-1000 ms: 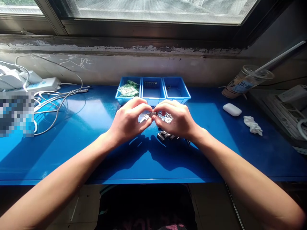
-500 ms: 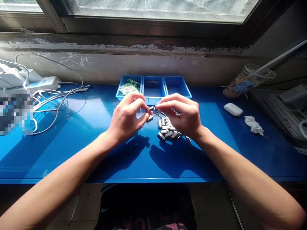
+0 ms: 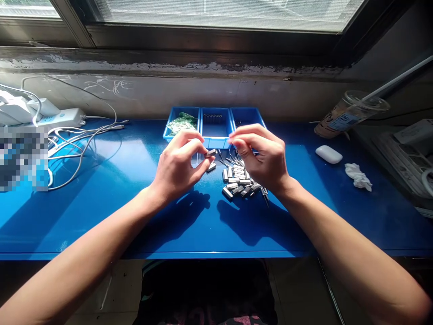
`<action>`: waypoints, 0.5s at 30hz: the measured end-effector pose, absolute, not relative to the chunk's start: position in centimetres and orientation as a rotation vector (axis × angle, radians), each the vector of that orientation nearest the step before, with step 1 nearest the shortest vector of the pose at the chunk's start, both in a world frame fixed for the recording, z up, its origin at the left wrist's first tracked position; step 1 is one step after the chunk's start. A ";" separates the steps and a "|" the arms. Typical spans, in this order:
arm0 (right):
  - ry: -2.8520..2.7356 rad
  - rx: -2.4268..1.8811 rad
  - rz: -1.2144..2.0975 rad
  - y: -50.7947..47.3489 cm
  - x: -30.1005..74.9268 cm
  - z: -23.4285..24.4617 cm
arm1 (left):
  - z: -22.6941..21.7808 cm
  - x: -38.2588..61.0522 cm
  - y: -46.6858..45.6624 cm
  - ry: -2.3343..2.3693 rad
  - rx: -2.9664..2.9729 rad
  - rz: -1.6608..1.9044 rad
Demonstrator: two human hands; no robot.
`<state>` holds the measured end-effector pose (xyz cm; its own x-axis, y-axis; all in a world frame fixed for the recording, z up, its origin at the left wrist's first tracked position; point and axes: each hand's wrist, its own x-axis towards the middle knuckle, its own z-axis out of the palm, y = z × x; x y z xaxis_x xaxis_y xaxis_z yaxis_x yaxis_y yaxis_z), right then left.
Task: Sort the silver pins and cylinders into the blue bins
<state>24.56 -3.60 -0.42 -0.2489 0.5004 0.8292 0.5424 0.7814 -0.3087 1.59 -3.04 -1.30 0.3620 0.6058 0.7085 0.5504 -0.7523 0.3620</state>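
My left hand pinches a small hexagonal metal piece between thumb and fingers, above the blue table. My right hand is to the right of it, raised over a pile, with fingers curled towards the thumb. Whatever its fingertips hold, if anything, is too small and blurred to make out. Beneath the right hand lies a pile of similar hexagonal metal pieces, partly hidden by that hand. Thin dark metal pins lie behind the pile. One more metal piece rests just under my left fingertips.
Behind my hands stands a blue three-compartment tray, with green packets in its left compartment. White cables and a power strip lie left. A drink cup, white case and crumpled tissue are right.
My right hand has moved slightly right and away from the piece in my left hand, its fingers now bent more. My left hand stays almost still with the metal piece.
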 end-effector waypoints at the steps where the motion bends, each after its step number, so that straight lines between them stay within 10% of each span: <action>1: -1.913 -0.770 -0.050 -3.6 24.5 -0.5 | -1.3 1.6 -3.1 1.079 2.540 1.363; 15: -2.004 -0.658 -0.034 -3.5 24.5 -0.5 | -1.1 1.6 -3.2 1.040 2.565 1.406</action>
<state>24.51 -3.51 -0.50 -0.3656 0.4347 0.8230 0.4623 0.8523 -0.2447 1.60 -3.17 -1.14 0.3654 0.5701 0.7358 0.5363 -0.7751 0.3342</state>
